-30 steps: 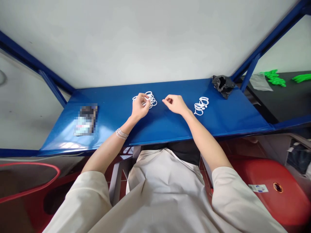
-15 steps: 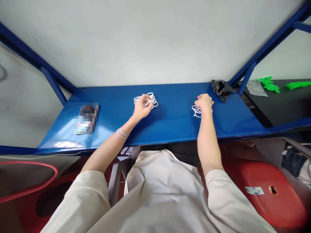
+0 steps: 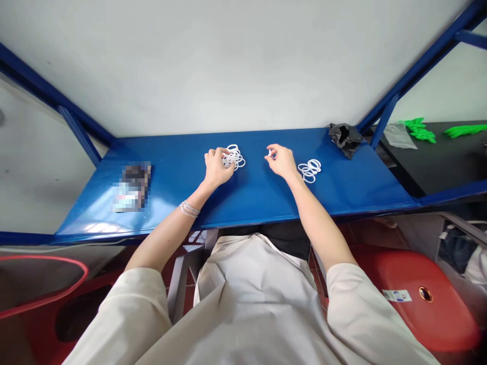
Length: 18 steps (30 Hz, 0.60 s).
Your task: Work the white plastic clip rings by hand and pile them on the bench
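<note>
My left hand (image 3: 216, 167) rests on the blue table (image 3: 171, 172) with its fingers curled over a pile of thin white rings (image 3: 236, 156). My right hand (image 3: 280, 160) hovers at the table's middle, its fingertips pinched on a small white ring. A second, smaller pile of white rings (image 3: 310, 169) lies just right of that hand. Silver bangles circle my left wrist.
A crumpled black bag (image 3: 344, 137) sits at the back right of the table. A blurred flat packet (image 3: 131, 187) lies at the left. Green items (image 3: 420, 129) rest on a dark neighbouring bench. A red stool (image 3: 418, 299) stands at lower right.
My right hand went out to the right-hand pile of rings, then came back to the middle with a ring pinched in its fingers. My left hand stayed at the left pile.
</note>
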Motion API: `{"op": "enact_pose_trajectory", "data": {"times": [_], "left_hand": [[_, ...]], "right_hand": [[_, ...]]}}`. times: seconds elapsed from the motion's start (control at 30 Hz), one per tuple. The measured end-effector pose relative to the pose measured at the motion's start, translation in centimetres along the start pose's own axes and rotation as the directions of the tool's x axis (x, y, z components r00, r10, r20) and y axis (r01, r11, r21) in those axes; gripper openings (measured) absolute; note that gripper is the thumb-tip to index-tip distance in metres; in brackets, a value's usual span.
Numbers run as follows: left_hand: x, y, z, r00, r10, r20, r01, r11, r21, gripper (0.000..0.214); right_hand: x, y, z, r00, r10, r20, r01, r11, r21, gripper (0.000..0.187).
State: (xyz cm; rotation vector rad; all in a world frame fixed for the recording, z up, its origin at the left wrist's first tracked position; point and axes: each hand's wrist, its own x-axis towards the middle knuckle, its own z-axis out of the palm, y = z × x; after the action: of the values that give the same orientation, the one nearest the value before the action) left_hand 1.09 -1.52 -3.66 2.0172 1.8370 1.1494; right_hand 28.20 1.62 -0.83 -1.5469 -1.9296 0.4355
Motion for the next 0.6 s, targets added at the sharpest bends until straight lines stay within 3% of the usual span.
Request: {"op": "enact_pose_trajectory", "data": {"times": [0.1,0.2,0.33,0.43,0.6], "left_hand": [[-0.1,-0.1,0.1,0.999,-0.030,-0.015,0.030,0.999,0.032,0.033],[-0.3,0.2,-0.1,1.000,-0.017,-0.015,0.018,0.999,0.044,0.035],[-0.5,1.1,-1.0,0.991,0.133,0.010,-0.133,0.991,-0.012,0.037],[-0.7,2.0,-1.5,0.956,0.285,0.062,-0.275,0.951,-0.140,0.037],[-1.0,2.6,-1.4,0.929,0.352,0.111,-0.313,0.910,-0.271,0.027]], "right_hand": [[-0.6,-1.0,1.1,0.993,-0.102,0.065,0.100,0.994,0.037,0.034],[-1.0,-1.4,1.4,0.977,-0.177,0.117,0.154,0.971,0.185,0.034],[-1.5,-1.8,1.7,0.954,-0.253,0.157,0.171,0.896,0.409,0.033],[-1.7,-2.3,2.2,0.936,-0.305,0.174,0.171,0.828,0.534,0.034],[-2.0,-2.6,2.8,0.916,-0.349,0.199,0.155,0.764,0.626,0.036]]}}
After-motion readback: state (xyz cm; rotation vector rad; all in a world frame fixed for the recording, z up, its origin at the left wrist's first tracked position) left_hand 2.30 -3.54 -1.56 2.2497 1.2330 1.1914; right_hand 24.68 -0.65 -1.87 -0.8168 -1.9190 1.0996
